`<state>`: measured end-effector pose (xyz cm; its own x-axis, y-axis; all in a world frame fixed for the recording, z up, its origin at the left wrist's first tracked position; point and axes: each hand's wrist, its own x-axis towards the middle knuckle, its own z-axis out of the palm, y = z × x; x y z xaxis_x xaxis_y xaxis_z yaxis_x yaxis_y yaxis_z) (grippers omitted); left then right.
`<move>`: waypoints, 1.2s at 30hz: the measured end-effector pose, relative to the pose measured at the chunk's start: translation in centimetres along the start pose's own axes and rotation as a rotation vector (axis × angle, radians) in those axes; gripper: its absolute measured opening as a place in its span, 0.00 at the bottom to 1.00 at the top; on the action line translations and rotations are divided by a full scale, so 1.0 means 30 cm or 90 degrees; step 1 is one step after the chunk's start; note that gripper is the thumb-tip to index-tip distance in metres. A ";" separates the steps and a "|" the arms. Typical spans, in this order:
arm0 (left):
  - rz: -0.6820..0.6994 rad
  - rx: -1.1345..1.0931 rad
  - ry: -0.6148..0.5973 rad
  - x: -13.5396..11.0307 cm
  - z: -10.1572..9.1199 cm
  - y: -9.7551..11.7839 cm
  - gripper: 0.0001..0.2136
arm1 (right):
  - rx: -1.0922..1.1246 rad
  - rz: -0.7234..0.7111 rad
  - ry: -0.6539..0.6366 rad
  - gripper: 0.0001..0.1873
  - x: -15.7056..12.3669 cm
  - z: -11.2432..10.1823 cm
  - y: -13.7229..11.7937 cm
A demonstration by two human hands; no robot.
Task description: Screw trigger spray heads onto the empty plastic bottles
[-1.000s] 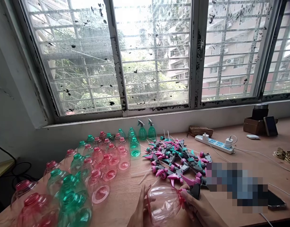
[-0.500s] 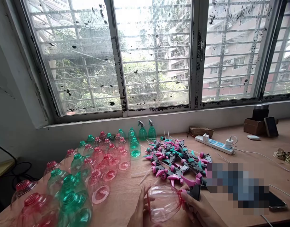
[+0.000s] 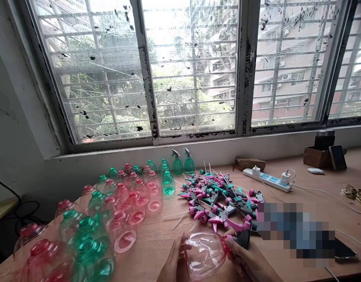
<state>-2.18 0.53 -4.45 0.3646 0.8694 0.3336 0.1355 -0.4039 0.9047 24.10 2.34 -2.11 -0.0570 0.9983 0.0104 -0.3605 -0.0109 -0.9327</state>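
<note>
A clear pink plastic bottle (image 3: 204, 253) lies on its side at the bottom middle, just above the wooden table (image 3: 156, 239). My left hand (image 3: 171, 263) cups its base end, fingers curled round it. My right hand (image 3: 247, 261) grips the neck end, where a pink and grey trigger sprayer head (image 3: 241, 236) sits on the bottle. Just beyond lies a heap of pink and teal sprayer heads (image 3: 220, 197) with thin white dip tubes.
Many empty pink and green bottles (image 3: 109, 207) stand in rows on the left. Two green bottles with sprayers (image 3: 183, 162) stand by the window sill. A power strip (image 3: 267, 179), cables, a phone (image 3: 337, 157) and a box lie to the right. A blurred patch (image 3: 294, 231) covers something.
The bottle has turned slightly in my hands and my left hand has shifted a little lower on its base. Everything else on the table is unchanged.
</note>
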 end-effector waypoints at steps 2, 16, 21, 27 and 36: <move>-0.011 0.012 -0.003 0.000 -0.008 0.001 0.46 | 0.007 -0.010 0.006 0.27 -0.003 0.007 -0.006; 0.010 0.015 0.005 -0.004 -0.002 -0.022 0.47 | 0.028 -0.006 0.007 0.29 -0.007 0.018 -0.026; -0.009 0.037 0.001 -0.007 -0.002 -0.006 0.44 | 0.033 0.003 0.014 0.29 -0.003 0.014 -0.024; -0.011 0.027 0.003 -0.006 0.000 -0.003 0.50 | 0.030 -0.013 0.003 0.28 0.002 0.011 -0.018; -0.026 -0.013 -0.029 -0.005 0.000 -0.005 0.46 | 0.035 -0.011 0.004 0.28 0.001 0.014 -0.023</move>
<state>-2.25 0.47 -4.63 0.4010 0.8711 0.2835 0.1326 -0.3614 0.9229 23.95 2.36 -1.31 -0.0441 0.9987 0.0243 -0.4114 0.0040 -0.9114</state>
